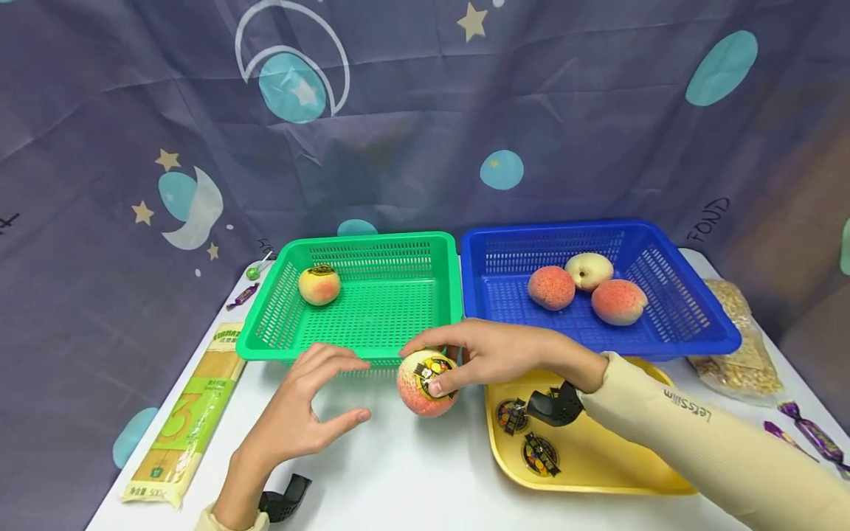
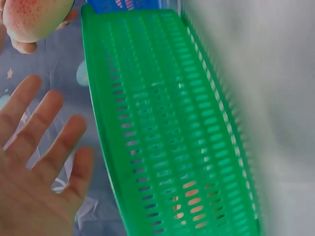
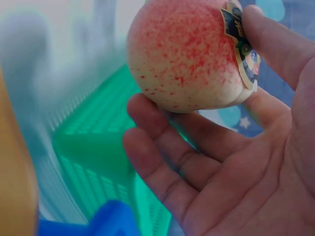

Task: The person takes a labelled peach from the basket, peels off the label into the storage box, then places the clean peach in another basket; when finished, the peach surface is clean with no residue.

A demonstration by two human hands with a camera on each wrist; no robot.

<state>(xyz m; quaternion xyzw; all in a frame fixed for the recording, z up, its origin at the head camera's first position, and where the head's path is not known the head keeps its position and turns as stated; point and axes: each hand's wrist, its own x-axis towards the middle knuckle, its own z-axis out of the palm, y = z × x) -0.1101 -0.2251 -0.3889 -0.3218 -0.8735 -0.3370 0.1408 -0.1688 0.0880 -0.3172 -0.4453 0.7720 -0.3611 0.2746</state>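
Before the green basket's [image 1: 358, 291] near rim, right hand [image 1: 494, 354] clasps the peach [image 1: 425, 383]; left hand [image 1: 302, 409] spread.

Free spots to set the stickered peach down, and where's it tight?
Most of the green basket floor is bare; one peach sits in its far left corner. White table is bare between the noodle pack and yellow tray. Crowded: blue basket middle holds three peaches; tray's left holds stickers.
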